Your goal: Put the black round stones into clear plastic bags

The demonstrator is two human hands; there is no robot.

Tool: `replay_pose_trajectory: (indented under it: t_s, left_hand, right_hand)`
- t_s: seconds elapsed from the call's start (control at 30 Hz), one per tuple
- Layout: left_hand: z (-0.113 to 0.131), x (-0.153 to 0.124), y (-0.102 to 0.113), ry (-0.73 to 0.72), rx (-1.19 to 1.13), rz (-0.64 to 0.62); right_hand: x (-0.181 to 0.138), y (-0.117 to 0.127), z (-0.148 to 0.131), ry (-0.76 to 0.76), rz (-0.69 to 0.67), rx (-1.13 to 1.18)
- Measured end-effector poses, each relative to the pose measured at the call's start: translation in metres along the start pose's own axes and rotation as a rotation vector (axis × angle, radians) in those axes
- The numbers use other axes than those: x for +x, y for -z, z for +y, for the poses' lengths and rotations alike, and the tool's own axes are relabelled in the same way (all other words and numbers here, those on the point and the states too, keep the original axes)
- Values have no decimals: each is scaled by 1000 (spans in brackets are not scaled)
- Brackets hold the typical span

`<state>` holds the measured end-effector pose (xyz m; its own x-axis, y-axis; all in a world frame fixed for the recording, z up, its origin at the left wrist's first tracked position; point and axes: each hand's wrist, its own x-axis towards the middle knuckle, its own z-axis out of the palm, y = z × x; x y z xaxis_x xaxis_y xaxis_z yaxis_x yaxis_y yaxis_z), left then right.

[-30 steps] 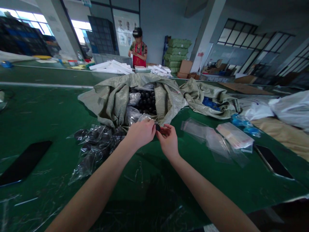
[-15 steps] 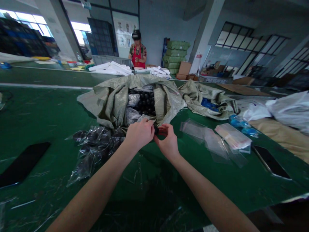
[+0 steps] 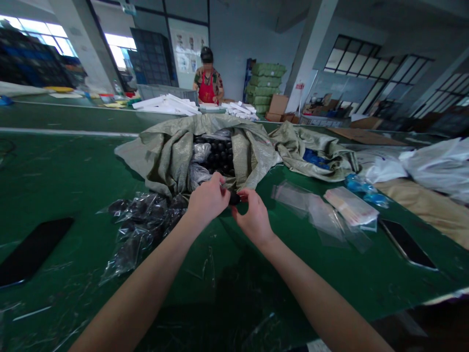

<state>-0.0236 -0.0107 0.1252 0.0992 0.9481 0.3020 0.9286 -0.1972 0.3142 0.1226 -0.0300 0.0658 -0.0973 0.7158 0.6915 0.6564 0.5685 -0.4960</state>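
A small black rounded piece (image 3: 234, 198) sits between my two hands, just in front of the open woven sack (image 3: 168, 156). My left hand (image 3: 208, 199) is closed on its left side, and the fingers partly cover it. From the right, thumb and fingertips of my right hand (image 3: 253, 215) pinch at its other end. Many similar black balls (image 3: 220, 155) fill the sack's mouth, beside crumpled clear plastic (image 3: 201, 152). To the left of my left wrist lies a heap of dark pieces in clear bags (image 3: 141, 225).
Flat clear bags (image 3: 293, 198) and a bag stack (image 3: 350, 205) lie right, near a phone (image 3: 407, 243). Another dark phone-like slab (image 3: 34, 249) is at left. A second sack (image 3: 311, 151) holds blue items. Across the table stands a person in a red apron (image 3: 207, 88).
My left hand has shifted slightly left, so more of the black piece shows between the hands. The person across the table has lowered their hands.
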Motion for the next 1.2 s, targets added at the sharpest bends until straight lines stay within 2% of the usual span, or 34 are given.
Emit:
replay_pose_trajectory:
  t_s: [0.23,0.47,0.73,1.0,1.2]
  left_hand:
    - [-12,5,6,-59,3,-5]
    - [-12,3,7,-168,81,38]
    - [-10,1,4,-221,143,51]
    - [-13,3,1,-193,149,19]
    - [-13,4,-1,-276,104,8]
  right_hand:
    - [-2,2,-8,180,-29,-98]
    - [2,1,-9,273,-84,-159]
    - [4,3,-8,239,-163,-201]
    - [3,6,-6,240,-182,-136]
    - [6,7,-1,212,-183,-74]
